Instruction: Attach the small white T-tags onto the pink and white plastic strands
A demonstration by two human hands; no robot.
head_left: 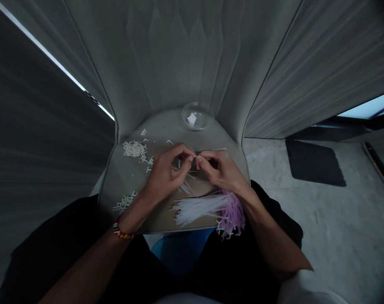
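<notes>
Small white piece (pixel 195 156) sits between the fingertips of both hands, over the middle of a chair seat. The left hand (pixel 173 169) is nearly closed, thumb and forefinger pinching the piece from the left; the right hand (pixel 217 167) is likewise curled, its fingertips closed on it from the right. Thin, straight pale strips (pixel 186 185) lie loose beneath the hands. Near right, a fanned bundle (pixel 207 210) runs from smooth, translucent white to purple, with little branched white ends. On the left are a far pile (pixel 135 148) and a near pile (pixel 125 202) of stubby, forked white bits. A clear round dish (pixel 197 116) at the far side holds a white scrap (pixel 192 119). The seat (pixel 160 219) is smooth and grey-beige, and its tall backrest (pixel 179 55) has angular creases. Streaked grey panels flank it; a dark mat (pixel 315 163) lies on the pale, mottled floor (pixel 325 223) at right. The piece looks tiny and pale, mostly hidden by the fingers, its shape unclear.
</notes>
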